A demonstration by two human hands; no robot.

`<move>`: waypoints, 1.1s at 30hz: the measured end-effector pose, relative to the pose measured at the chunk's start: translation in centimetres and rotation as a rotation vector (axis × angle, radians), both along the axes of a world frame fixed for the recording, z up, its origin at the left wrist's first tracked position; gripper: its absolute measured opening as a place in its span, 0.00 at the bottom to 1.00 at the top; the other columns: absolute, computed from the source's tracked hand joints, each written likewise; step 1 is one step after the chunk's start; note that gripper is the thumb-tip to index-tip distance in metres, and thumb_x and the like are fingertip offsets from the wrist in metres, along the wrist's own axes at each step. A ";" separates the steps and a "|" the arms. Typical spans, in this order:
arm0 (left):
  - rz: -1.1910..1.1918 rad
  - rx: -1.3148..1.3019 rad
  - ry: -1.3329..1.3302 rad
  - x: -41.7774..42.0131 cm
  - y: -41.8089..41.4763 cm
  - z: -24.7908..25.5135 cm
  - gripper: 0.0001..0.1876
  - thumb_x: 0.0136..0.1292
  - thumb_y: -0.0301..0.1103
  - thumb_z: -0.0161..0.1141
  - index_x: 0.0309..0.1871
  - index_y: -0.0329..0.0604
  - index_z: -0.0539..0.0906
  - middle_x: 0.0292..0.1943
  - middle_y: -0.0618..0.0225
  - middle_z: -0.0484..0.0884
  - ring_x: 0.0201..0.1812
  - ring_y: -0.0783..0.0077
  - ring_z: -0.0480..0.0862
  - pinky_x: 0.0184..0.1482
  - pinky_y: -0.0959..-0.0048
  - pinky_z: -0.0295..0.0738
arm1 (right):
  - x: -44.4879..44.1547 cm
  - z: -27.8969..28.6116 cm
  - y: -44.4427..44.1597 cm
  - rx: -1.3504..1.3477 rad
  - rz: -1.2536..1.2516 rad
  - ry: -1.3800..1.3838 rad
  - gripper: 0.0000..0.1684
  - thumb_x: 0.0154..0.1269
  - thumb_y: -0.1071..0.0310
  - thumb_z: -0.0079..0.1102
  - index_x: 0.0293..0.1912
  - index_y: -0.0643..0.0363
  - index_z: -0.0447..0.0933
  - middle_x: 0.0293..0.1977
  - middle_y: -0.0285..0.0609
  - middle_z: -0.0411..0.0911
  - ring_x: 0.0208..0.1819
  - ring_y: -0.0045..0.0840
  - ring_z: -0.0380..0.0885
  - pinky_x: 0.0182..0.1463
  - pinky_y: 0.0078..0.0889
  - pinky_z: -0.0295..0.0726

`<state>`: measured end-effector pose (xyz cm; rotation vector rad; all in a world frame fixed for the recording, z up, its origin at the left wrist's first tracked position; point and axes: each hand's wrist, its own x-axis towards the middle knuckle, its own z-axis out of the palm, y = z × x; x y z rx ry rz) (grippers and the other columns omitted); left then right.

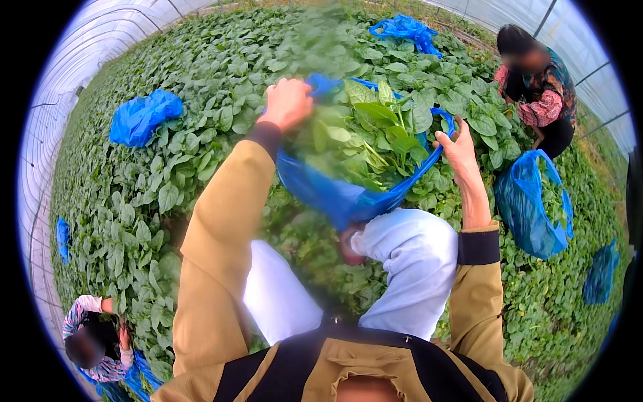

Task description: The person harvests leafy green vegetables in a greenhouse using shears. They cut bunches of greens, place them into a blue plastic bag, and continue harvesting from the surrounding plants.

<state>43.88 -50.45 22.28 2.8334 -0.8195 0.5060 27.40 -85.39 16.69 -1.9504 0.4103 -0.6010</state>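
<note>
In front of my knees a blue plastic bag (321,173) hangs with its mouth spread. Broad green leaves with pale stems, like a leafy vegetable (394,135), fill its opening. My left hand (290,103) grips the far left part of the rim in a fist. On the right side, my right hand (459,145) has the rim loop between thumb and fingers. Blur covers part of the bag and the leaves near my left hand. The bag's lower end is close to my shoe (351,246).
Dense leafy plants (201,90) surround me under a plastic-film tunnel (100,35). Another blue bag (527,206) holding leaves stands at right. Crumpled blue bags (145,118) (407,32) lie on the plants. One person (540,85) bends at upper right, another (98,341) at lower left.
</note>
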 end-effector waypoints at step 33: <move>0.224 -1.588 1.381 -13.7 2.1 -13.8 0.37 0.75 0.61 0.45 0.74 0.40 0.64 0.70 0.57 0.69 0.69 0.55 0.69 0.72 0.53 0.63 | 6.2 13.6 16.6 0.865 0.241 -0.479 0.29 0.78 0.43 0.44 0.30 0.58 0.60 0.25 0.34 0.58 0.32 0.21 0.56 0.37 0.34 0.65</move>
